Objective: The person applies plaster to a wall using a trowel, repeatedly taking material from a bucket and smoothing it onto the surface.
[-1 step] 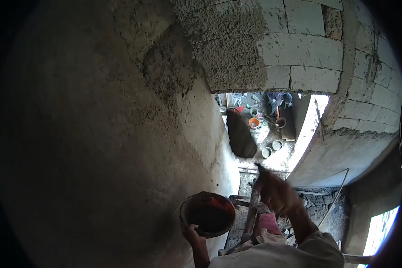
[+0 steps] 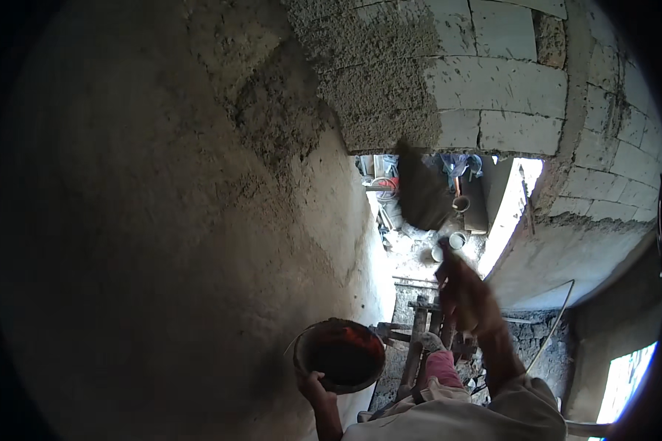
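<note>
Right hand (image 2: 469,298), blurred: was extended forward, fingers wrapped round a trowel (image 2: 421,192), blade before the opening (image 2: 404,266). Left hand (image 2: 318,388): was low, clasping the rim of a bucket (image 2: 362,341) beside the wall (image 2: 176,235).

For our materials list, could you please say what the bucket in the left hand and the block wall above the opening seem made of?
Bucket: perhaps plastic, dull, soiled; reddish patches show inside, but shadow leaves it open.
Block wall: probably concrete, matte, pale grey, straight-jointed; rough mortar-like coating covers its left part.
</note>
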Tool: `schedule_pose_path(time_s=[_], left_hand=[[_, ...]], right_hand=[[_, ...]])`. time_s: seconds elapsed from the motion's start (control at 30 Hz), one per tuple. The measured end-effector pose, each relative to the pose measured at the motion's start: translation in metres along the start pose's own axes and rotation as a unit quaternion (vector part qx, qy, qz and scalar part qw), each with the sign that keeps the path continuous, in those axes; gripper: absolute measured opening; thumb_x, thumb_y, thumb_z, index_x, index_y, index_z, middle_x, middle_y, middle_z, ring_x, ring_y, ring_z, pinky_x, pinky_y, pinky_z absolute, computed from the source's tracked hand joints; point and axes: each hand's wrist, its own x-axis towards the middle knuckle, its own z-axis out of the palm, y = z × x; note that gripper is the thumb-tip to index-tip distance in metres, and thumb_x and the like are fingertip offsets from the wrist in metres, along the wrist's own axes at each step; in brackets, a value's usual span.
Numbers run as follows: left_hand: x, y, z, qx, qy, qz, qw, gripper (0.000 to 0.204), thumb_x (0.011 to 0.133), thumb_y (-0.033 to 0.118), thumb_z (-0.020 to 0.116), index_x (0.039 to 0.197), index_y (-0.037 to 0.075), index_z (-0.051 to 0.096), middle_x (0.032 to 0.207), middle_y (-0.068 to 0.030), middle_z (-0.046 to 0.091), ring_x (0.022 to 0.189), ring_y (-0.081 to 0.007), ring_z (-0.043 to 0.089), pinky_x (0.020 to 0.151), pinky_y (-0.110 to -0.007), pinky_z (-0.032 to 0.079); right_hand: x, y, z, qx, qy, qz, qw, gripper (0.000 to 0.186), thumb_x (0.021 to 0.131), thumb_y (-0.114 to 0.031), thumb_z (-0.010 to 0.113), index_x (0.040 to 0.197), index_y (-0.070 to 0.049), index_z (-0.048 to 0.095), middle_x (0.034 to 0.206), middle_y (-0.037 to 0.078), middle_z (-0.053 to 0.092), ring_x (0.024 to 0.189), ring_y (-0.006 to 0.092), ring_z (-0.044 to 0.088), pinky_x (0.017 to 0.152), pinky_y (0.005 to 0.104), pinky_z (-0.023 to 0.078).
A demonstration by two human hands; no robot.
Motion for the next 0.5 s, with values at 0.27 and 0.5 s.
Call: schedule_pose_path(time_s=[0.27, 0.5], left_hand=[[-0.047, 0.051, 0.023, 0.074, 0.051, 0.017, 0.996, 0.062, 0.061, 0.003, 0.058, 0.123, 0.002, 0.054, 0.110, -0.0108, 0.057, 0.093, -0.0241, 0.056, 0.073, -0.036, 0.047], [-0.066, 0.022, 0.036, 0.114, 0.090, 0.093, 0.985, 0.055, 0.065, 0.003, 0.058, 0.120, 0.000, 0.056, 0.109, -0.0123, 0.061, 0.095, -0.0230, 0.057, 0.079, -0.034, 0.048]], right_hand=[[0.208, -0.252, 0.005, -0.286, 0.444, -0.620, 0.580, 0.054, 0.091, -0.023, 0.068, 0.127, -0.005, 0.032, 0.100, 0.016, 0.062, 0.065, 0.0224, 0.062, 0.054, 0.0350, 0.048], [0.473, -0.209, 0.083, -0.428, 0.464, -0.412, 0.657, 0.048, 0.097, -0.027, 0.057, 0.132, 0.000, 0.041, 0.104, 0.017, 0.062, 0.085, 0.0318, 0.065, 0.071, 0.0397, 0.054]])
